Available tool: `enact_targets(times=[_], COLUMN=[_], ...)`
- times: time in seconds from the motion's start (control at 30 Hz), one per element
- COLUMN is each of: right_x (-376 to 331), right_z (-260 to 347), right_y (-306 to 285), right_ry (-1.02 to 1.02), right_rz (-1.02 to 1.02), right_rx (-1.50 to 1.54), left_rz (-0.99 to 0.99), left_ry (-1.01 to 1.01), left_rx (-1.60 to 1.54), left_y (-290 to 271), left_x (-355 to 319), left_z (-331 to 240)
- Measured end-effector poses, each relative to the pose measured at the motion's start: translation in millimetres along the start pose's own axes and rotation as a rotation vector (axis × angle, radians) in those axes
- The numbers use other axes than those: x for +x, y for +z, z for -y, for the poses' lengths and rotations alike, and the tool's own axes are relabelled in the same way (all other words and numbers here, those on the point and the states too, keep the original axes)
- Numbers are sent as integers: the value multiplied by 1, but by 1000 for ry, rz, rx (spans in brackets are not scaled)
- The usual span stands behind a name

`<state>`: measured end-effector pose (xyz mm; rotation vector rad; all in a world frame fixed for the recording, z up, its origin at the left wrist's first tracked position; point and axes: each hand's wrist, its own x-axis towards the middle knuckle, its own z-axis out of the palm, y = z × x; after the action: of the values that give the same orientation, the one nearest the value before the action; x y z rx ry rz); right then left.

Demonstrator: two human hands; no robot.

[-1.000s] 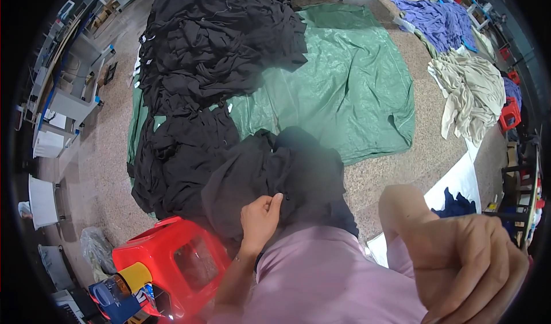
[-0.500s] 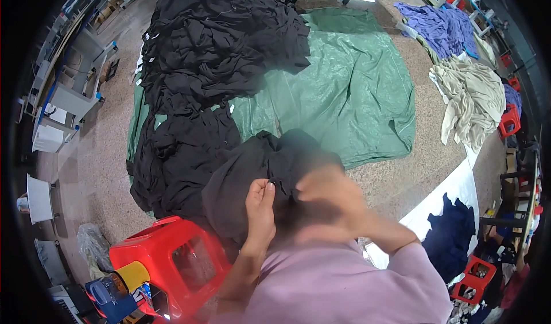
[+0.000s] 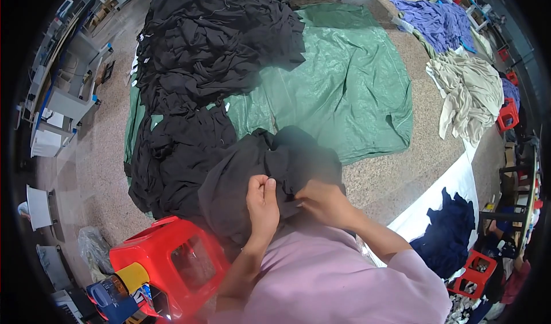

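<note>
A black cloth garment [image 3: 241, 180] lies bunched over my lap. My left hand [image 3: 263, 206] pinches a fold of it between thumb and curled fingers. Close to its right, my right hand [image 3: 328, 203] is closed, fingertips down by the cloth. A small pale bit shows at those fingertips, too small to name. Past the garment, a large heap of black garments [image 3: 195, 43] covers the left part of a green tarp [image 3: 350, 88], and a lower part of the heap runs down to my lap.
On my left stands a red plastic stool [image 3: 198, 261] with a yellow-and-blue container [image 3: 123, 281] on it. A clear plastic bag [image 3: 94, 249] lies behind. To the right are purple cloth [image 3: 436, 22], cream cloth [image 3: 468, 94] and navy cloth [image 3: 450, 232] on a white sheet [image 3: 453, 183].
My right hand, blurred and with its fingers spread before, has come down and closed beside the left one. The left hand keeps its pinch on the garment.
</note>
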<state>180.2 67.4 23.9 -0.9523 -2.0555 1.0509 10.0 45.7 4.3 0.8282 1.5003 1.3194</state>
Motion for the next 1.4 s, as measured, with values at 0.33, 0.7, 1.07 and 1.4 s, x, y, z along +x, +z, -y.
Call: enact_targets(times=[0.33,0.7,1.07,1.4], right_x=[7,13,7,6], right_z=[14,11,-8,-9], right_y=[1,10,12,12], right_ry=[4,-83,-13,1], right_rz=[-17,-169,-58,-63], right_rx=[-5,-102,79,192], left_rz=[249,262,256,284], left_ry=[-81,-204,241,200], left_rx=[-68,-142,357,199], left_y=[-21,-29,-24,-27], left_x=[-2,1,-3,-8], left_z=[-13,9,0,-2])
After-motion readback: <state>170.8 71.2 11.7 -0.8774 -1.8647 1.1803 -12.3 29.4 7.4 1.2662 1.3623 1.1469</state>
